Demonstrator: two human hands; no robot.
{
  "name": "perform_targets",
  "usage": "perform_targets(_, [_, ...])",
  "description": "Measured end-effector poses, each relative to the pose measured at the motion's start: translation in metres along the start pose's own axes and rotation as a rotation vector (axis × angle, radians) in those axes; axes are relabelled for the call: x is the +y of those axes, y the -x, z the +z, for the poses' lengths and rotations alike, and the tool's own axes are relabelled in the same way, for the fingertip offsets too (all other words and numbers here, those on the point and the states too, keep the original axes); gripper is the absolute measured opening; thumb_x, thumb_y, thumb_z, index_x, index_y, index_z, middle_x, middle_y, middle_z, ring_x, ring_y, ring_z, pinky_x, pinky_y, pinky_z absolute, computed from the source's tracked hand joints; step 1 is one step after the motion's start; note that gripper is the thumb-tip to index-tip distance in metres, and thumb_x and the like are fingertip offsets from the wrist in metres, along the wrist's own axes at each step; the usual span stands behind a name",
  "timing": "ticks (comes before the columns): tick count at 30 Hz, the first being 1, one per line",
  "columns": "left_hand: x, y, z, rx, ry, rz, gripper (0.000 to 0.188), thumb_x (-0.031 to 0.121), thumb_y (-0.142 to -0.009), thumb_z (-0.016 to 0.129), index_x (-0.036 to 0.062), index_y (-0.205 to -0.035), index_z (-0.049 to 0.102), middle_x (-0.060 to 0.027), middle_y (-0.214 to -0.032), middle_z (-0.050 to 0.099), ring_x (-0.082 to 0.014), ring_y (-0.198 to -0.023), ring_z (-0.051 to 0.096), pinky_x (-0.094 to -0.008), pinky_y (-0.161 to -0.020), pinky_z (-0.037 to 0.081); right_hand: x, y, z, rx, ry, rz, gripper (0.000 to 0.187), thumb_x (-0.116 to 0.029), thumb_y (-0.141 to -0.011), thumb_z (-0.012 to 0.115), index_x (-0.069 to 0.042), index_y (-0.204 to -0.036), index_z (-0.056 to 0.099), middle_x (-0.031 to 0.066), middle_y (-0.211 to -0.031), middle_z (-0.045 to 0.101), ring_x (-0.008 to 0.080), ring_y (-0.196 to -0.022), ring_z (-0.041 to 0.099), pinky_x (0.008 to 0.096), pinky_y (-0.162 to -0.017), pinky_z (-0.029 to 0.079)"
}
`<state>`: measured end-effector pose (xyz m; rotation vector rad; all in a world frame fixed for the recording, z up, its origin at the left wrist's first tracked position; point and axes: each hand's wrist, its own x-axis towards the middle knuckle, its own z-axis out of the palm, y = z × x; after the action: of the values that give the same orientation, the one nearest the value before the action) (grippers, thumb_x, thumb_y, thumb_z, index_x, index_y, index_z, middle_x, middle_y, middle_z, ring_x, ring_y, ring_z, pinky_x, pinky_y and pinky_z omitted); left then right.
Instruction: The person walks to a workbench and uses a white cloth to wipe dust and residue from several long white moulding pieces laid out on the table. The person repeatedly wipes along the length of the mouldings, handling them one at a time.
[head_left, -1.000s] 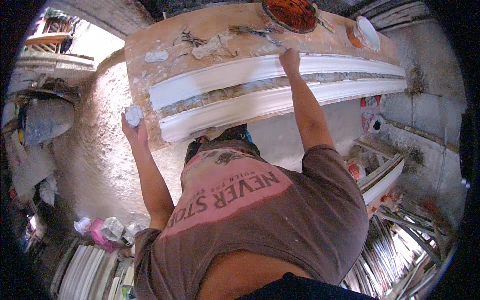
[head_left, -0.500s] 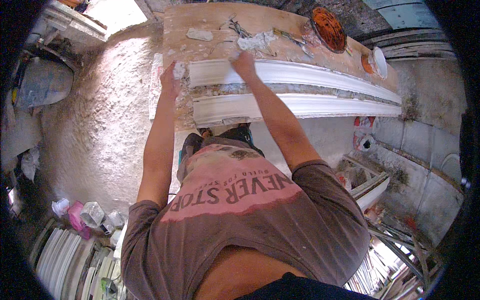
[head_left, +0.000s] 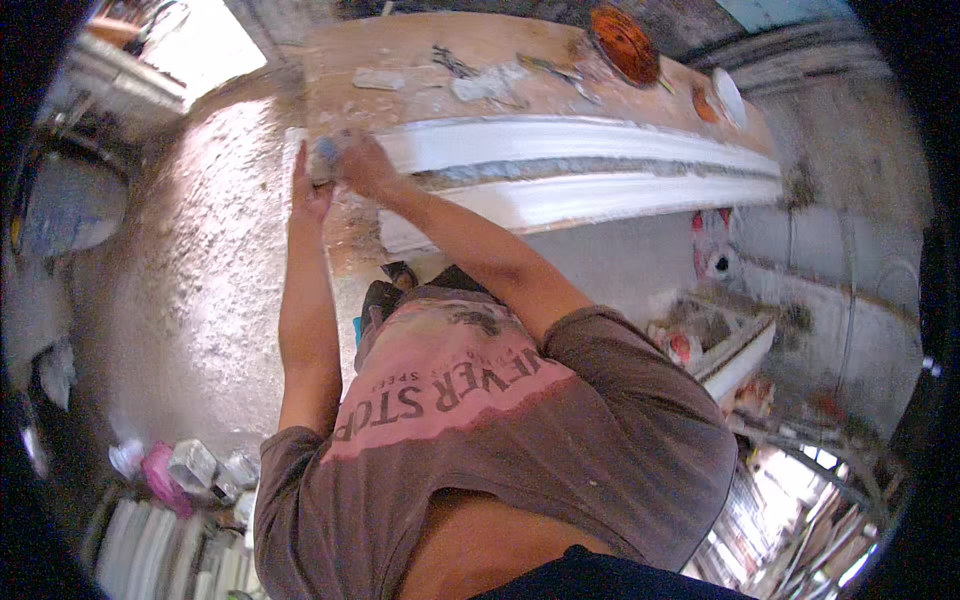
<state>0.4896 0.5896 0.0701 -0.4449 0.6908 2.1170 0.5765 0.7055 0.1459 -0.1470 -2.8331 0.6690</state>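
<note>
Leftward, floor spreads past table edge and hands.

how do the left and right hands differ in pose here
The left hand has a finger extended upward in view, while the right hand looks curled. The left forearm runs nearly straight forward; the right forearm slants leftward. Both hands are bare, beside a blurred pale lump.
</note>
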Motion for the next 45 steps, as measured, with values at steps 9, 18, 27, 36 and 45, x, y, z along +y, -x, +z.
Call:
perform_targets(9, [-0.046, 0.012, -0.006, -0.116, -0.029, 0.014, 0.034, 0.009, -0.084, 0.059, -0.004, -0.113, 0.049, -0.013, -0.107, 0.058, -0.0242, -0.1, 0.055, -0.0317, -0.094, 0.043, 0.017, 0.069, -0.048, 0.161, 0.267, -0.134, 0.041, -0.011, -0.072, 0.055, -0.007, -0.113, 0.051, 0.0118, -0.108, 0.051, 0.0304, -0.094, 0.052, 0.0405, -0.078, 0.044])
perform_targets(18, [-0.104, 0.021, 0.073, -0.161, 0.069, 0.142, 0.041, 0.022, -0.087, 0.054, 0.0033, -0.124, 0.047, -0.0111, -0.122, 0.052, -0.0256, -0.112, 0.049, -0.0342, -0.097, 0.039, 0.135, 0.199, -0.126, 0.134, 0.023, 0.457, 0.033, -0.011, -0.077, 0.055, -0.005, -0.11, 0.055, 0.0175, -0.103, 0.056, 0.0344, -0.097, 0.054, 0.0433, -0.083, 0.043])
perform_targets(27, [-0.206, 0.063, 0.182, -0.666, 0.3, 0.032, 0.042, 0.043, -0.09, 0.045, 0.0041, -0.1, 0.058, -0.0083, -0.101, 0.054, -0.0235, -0.091, 0.052, -0.0398, -0.081, 0.044, 0.397, 0.398, -0.307, 0.539, -0.055, 1.157, 0.046, -0.034, -0.072, 0.069, 0.001, -0.1, 0.062, 0.0217, -0.088, 0.064, 0.0342, -0.085, 0.063, 0.0401, -0.073, 0.049])
perform_targets(36, [-0.33, 0.057, 0.287, -0.76, 0.378, 0.008, 0.026, 0.031, -0.09, 0.048, 0.0089, -0.101, 0.054, -0.0046, -0.085, 0.047, -0.0203, -0.077, 0.048, -0.0445, -0.082, 0.04, 0.657, 0.536, -0.413, 0.454, 0.189, 1.224, 0.046, -0.043, -0.076, 0.06, 0.002, -0.09, 0.062, 0.0257, -0.084, 0.062, 0.0416, -0.083, 0.06, 0.0464, -0.071, 0.048])
perform_targets(45, [-0.383, 0.05, 0.354, -0.698, 0.5, -0.158, 0.044, 0.014, -0.077, 0.065, 0.0023, -0.111, 0.04, -0.0075, -0.086, 0.04, -0.0181, -0.071, 0.046, -0.0329, -0.062, 0.046, 0.712, 0.522, -0.399, 0.245, 0.472, 1.121, 0.027, -0.027, -0.078, 0.054, -0.001, -0.079, 0.062, 0.0214, -0.081, 0.062, 0.0379, -0.075, 0.061, 0.0449, -0.068, 0.05])
